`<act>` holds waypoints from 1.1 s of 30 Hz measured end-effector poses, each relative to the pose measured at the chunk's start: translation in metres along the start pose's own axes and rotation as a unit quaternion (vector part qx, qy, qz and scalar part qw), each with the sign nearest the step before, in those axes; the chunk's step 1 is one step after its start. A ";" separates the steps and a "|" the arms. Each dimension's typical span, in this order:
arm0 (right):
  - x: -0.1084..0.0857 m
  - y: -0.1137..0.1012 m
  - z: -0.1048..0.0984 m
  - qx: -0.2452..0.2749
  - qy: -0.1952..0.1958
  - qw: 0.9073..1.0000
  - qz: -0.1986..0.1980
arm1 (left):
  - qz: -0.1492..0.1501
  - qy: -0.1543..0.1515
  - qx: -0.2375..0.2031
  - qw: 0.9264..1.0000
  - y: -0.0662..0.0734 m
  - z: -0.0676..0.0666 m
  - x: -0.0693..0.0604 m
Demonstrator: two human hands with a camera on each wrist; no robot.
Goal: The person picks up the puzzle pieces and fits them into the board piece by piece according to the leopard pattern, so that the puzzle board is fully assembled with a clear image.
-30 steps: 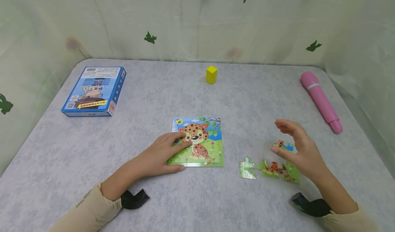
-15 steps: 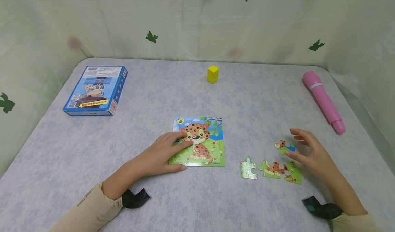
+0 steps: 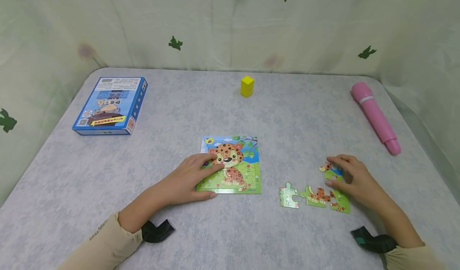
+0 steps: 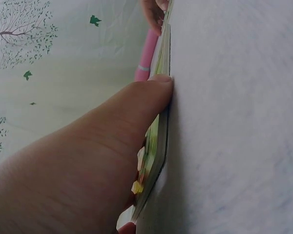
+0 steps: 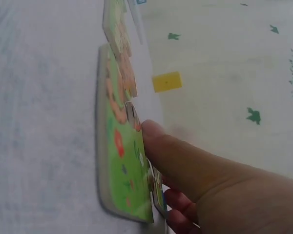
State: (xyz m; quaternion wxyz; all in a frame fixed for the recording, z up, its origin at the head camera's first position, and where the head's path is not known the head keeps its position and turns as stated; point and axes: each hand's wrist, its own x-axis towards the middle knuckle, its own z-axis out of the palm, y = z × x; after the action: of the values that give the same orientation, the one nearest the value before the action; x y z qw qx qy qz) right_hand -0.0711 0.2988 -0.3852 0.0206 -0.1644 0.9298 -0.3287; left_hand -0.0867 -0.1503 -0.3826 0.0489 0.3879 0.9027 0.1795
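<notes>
In the head view, my left hand (image 3: 194, 178) rests on the left part of a square leopard picture puzzle (image 3: 246, 174), fingers extended, thumb along its near edge. In the left wrist view the thumb (image 4: 154, 90) lies over the edge of the puzzle. At right, my right hand (image 3: 361, 184) has thumb and curled fingers around a small blue-and-green puzzle piece (image 3: 328, 169), partly hidden by the hand. Just below it lie a leopard-body piece (image 3: 316, 197) and a green corner piece (image 3: 340, 203). A loose green piece (image 3: 288, 196) sits to their left.
A blue box (image 3: 109, 106) lies at the back left of the grey cloth-covered table. Near the back middle stands a yellow block (image 3: 246, 87). A pink microphone-shaped toy (image 3: 375, 116) lies at the right. A pale curtain (image 3: 230, 26) hangs behind.
My right hand first draws right, away from the pieces, then comes back left and down, its fingers closing around the blue-and-green piece. The left hand stays on the puzzle.
</notes>
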 end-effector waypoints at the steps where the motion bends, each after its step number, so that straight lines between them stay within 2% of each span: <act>1: 0.000 0.000 0.000 -0.003 0.003 1.000 -0.004 | 0.000 0.001 0.000 1.000 0.000 0.000 0.000; 11: 0.001 -0.012 0.002 -0.058 0.019 0.998 0.012 | 0.003 0.002 0.001 1.000 0.000 0.000 0.000; 17: 0.001 -0.032 0.003 -0.064 0.034 0.997 0.026 | -0.005 0.001 0.001 1.000 0.003 0.000 0.001; 19: 0.002 -0.041 0.003 -0.067 0.048 0.996 0.014 | -0.007 0.003 0.006 1.000 0.005 0.000 0.001; 21: 0.004 -0.051 0.004 -0.069 0.069 0.995 -0.017 | -0.004 0.006 0.016 1.000 0.006 0.000 0.003; 25: 0.015 -0.072 0.008 -0.056 0.103 0.987 -0.108 | 0.006 0.009 0.040 0.999 0.009 0.000 0.006; 29: 0.029 -0.092 0.017 -0.023 0.105 0.978 -0.181 | 0.009 0.001 0.060 0.998 0.013 -0.001 0.010; 33: 0.042 -0.111 0.031 -0.005 0.084 0.978 -0.193 | 0.003 -0.008 0.074 0.997 0.017 -0.002 0.014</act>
State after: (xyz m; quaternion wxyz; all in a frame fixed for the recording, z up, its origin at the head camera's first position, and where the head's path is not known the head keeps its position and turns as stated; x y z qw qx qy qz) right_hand -0.0740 0.1855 -0.3379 -0.1217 -0.3125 0.8808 -0.3342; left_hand -0.0852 -0.1297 -0.3734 0.0264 0.3948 0.9119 0.1092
